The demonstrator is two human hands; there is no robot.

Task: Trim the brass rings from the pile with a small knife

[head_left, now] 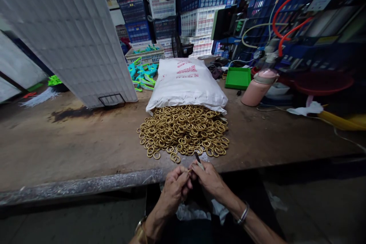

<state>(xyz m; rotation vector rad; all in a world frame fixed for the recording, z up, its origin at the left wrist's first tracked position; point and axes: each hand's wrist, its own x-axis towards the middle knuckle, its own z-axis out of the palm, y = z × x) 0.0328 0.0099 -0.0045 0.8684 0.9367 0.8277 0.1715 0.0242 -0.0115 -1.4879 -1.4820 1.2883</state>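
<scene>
My left hand (176, 183) and my right hand (208, 177) meet just off the table's front edge, fingertips close together. Pinched between them is a small brass-coloured ring (190, 170), mostly covered by the fingers. A small knife (197, 157) with a dark, narrow blade pokes up out of my closed right hand; its light handle is largely hidden. Right in front of the hands spreads a pile of brass-coloured rings (185, 129), spilling from the mouth of a white sack (188, 84) with red print. A few rings lie loose near the edge.
On the wooden table (114, 141) a tall white ribbed panel (74, 42) stands at left. Turquoise and green plastic pieces (143, 74) lie behind it. To the right are a green tray (238, 78), a pink bottle (259, 87) and a machine with red hoses (281, 38). Crates (200, 21) rise behind.
</scene>
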